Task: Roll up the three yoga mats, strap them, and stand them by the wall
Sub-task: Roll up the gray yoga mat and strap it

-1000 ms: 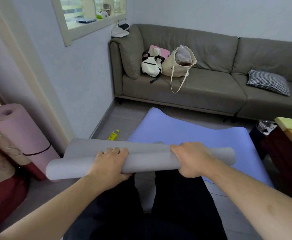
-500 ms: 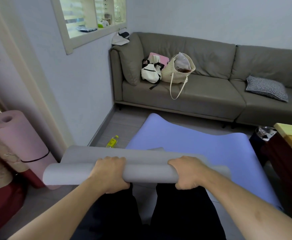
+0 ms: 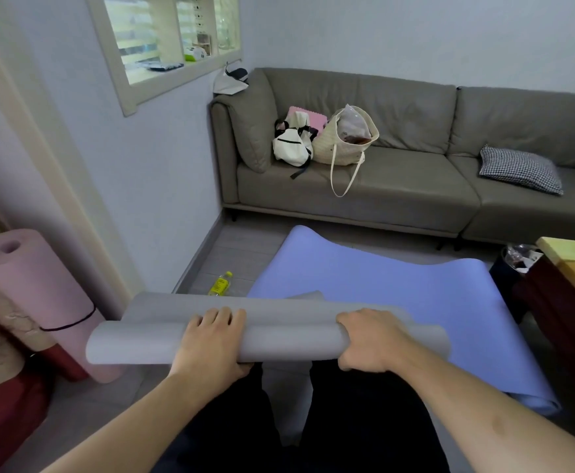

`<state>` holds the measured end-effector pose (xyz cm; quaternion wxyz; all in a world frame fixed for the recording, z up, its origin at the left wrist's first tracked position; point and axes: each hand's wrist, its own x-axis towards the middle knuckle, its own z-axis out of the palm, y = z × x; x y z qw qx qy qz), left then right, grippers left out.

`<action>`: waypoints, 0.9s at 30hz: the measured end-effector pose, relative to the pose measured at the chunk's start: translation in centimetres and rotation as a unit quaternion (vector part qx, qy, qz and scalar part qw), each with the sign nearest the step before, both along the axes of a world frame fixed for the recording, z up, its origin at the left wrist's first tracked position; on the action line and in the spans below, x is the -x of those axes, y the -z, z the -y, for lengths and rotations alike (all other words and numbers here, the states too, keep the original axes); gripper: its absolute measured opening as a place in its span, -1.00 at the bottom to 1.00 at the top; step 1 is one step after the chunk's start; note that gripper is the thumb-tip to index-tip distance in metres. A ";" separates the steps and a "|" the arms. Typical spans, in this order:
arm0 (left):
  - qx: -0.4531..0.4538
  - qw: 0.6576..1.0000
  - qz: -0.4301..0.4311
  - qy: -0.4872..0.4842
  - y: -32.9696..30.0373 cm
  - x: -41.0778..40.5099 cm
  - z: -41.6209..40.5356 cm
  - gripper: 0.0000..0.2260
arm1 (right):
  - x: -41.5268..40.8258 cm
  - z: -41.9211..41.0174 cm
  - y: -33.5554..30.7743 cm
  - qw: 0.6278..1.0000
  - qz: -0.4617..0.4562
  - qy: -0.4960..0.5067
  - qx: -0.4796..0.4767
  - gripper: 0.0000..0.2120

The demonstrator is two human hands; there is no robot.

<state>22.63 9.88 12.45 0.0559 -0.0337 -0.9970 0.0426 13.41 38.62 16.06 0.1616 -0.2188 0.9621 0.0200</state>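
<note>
tote bag: a cream tote bag (image 3: 344,141) is sitting on the sofa (image 3: 398,186) in the upper middle of the frame, with a clear bag of dark contents poking out of its mouth.
small bag: a white bag with black straps (image 3: 291,146) is leaning just beside the tote, its inside hidden.
bin: a dark bin (image 3: 515,264) at the right edge is holding crumpled wrappers.
floor and room: grey tiles are showing at lower left; a yellow-labelled bottle (image 3: 220,285) is lying near the wall's base; a checked cushion (image 3: 520,169) is resting on the sofa's right seat.
grey mat: the grey mat (image 3: 142,339) is lying partly rolled in the lower middle, long axis running left to right across the frame, the roll's open end pointing left.
left hand: the left hand (image 3: 211,339) is curling its grip over the roll.
right hand: the right hand (image 3: 369,339) is wrapping its grip round the roll.
blue mat: the blue mat (image 3: 364,274) is lying flat beyond, one near corner curling.
pink mat: the pink mat (image 3: 37,295) is standing rolled and strapped at the left wall, tilted.
</note>
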 end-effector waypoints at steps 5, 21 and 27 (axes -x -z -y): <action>-0.008 0.996 0.076 -0.035 -2.2 1.1 -0.3 -0.52 | -0.9 -0.1 0.8 0.998 -0.053 -0.030 0.013 -0.60; 0.011 0.999 0.005 -0.037 0.1 0.5 -0.6 -0.37 | -1.0 2.1 1.4 0.995 -0.091 -0.040 0.009 -0.59; 0.012 0.998 0.021 -0.052 -1.4 0.9 -0.8 -0.43 | -1.0 2.1 0.2 0.991 -0.121 -0.054 -0.002 -0.61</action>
